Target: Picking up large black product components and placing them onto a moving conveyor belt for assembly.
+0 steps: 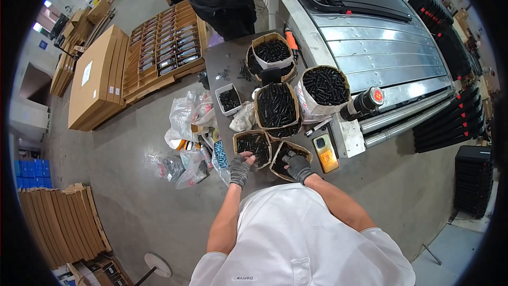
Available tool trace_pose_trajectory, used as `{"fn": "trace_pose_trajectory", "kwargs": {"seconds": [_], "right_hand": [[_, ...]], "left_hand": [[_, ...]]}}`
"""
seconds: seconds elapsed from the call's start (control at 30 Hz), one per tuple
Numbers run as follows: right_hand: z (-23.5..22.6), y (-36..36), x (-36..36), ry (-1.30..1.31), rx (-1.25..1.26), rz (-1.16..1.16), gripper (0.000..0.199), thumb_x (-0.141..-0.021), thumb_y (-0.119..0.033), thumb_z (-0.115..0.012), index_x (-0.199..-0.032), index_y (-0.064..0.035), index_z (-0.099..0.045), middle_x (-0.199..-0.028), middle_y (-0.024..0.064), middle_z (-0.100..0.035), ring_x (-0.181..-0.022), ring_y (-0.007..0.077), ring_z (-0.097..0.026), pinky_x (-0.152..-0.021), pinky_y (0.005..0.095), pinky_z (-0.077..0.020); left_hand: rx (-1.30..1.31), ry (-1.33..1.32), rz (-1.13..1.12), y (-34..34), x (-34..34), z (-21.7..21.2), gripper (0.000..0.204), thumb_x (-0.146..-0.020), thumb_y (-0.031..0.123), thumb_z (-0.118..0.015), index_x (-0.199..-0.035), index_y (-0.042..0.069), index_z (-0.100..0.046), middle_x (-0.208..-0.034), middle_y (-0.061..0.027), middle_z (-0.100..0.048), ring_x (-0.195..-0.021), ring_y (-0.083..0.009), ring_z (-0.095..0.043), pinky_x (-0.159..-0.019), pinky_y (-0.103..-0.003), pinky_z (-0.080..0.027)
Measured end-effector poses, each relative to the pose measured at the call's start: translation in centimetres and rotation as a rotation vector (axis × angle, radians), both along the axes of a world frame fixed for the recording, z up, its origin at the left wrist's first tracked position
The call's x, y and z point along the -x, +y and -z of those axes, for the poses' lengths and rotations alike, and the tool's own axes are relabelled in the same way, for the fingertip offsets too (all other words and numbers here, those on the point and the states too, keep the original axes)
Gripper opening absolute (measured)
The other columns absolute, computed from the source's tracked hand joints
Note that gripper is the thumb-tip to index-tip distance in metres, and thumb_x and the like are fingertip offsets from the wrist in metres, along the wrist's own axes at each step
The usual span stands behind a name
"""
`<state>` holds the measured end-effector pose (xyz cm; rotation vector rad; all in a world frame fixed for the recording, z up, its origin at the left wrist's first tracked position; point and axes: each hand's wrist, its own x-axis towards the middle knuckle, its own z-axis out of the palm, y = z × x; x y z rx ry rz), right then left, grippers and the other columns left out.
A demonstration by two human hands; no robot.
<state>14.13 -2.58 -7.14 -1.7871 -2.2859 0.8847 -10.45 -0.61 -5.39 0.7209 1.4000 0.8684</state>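
Observation:
My left hand [241, 169], in a grey fingerless glove, reaches over the near rim of an open carton [236, 143] of black screw-like parts. Its fingers are bent together at the parts; anything between them is too small to name. In a neighbouring carton [275, 168] of small dark parts, my right hand [299, 167], gloved the same way, dips in with curled fingers. Its fingertips are partly hidden. Just beyond stand a carton of longer black bolts [276, 105] and another carton of black parts [324, 86].
A phone [325, 153] lies right of my right hand. Farther back are a small white box [228, 99], a white cloth [243, 117] and an orange-handled tool [290, 38]. A metal roller conveyor [381, 47] borders the right side. Another person [225, 0] stands beyond the table.

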Motion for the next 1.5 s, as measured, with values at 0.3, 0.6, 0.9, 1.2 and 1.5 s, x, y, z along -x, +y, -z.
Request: {"fn": "trace_pose_trajectory", "kwargs": {"seconds": [0.3, 0.6, 0.9, 1.2, 1.5], "right_hand": [[-0.3, 0.9, -0.8, 0.281, 0.035, 0.186, 0.015, -0.080, -0.011, -0.061, -0.092, -0.0041, -0.068, -0.092, 0.0150, -0.065, -0.087, 0.0291, -0.064, -0.077, 0.0373, -0.0500], [-4.1, 0.0, -3.6, 1.407, 0.777, 0.661, 0.024, -0.090, -0.015, -0.060, -0.109, -0.0008, -0.061, -0.092, 0.0050, -0.062, -0.079, 0.0125, -0.059, -0.074, 0.0256, -0.0498], [-7.8, -0.8, -2.7, 1.687, 0.900, 0.534, 0.045, -0.093, -0.021, -0.053, -0.131, 0.0026, -0.045, -0.129, 0.0180, -0.053, -0.116, 0.0256, -0.055, -0.102, 0.0365, -0.0432], [-10.3, -0.7, -2.4, 1.344, 0.724, 0.463, 0.033, -0.091, -0.011, -0.054, -0.121, 0.0023, -0.052, -0.114, 0.0149, -0.062, -0.107, 0.0210, -0.059, -0.096, 0.0322, -0.0462], [-11.0, -0.5, -1.2, 1.334, 0.614, 0.488, 0.030, -0.091, -0.014, -0.051, -0.117, 0.0013, -0.055, -0.111, 0.0121, -0.062, -0.104, 0.0189, -0.059, -0.095, 0.0313, -0.0458]], "left_hand": [[0.016, 0.053, -0.006, -1.0, 0.1, 1.2, 0.019, -0.086, 0.008, -0.065, -0.101, -0.001, -0.058, -0.081, -0.0089, -0.062, -0.065, -0.0190, -0.063, -0.055, -0.031, -0.055], [0.128, -0.259, 0.046, -1.4, -1.2, -2.2, 0.023, -0.086, 0.009, -0.066, -0.105, -0.001, -0.057, -0.086, -0.0097, -0.063, -0.072, -0.0215, -0.065, -0.062, -0.032, -0.056], [0.062, -0.333, 0.134, -0.9, -3.1, -6.0, 0.023, -0.086, 0.009, -0.066, -0.105, 0.000, -0.058, -0.086, -0.0082, -0.063, -0.072, -0.0172, -0.064, -0.062, -0.030, -0.055], [-0.046, -0.236, 0.261, -0.7, -4.5, -7.5, 0.020, -0.085, 0.013, -0.068, -0.100, 0.001, -0.061, -0.087, -0.0040, -0.065, -0.081, -0.0123, -0.061, -0.075, -0.026, -0.047], [-0.113, -0.209, 0.305, -0.7, -4.7, -7.6, 0.022, -0.085, 0.011, -0.067, -0.101, 0.000, -0.058, -0.088, -0.0067, -0.066, -0.081, -0.0127, -0.062, -0.072, -0.025, -0.049]]}}
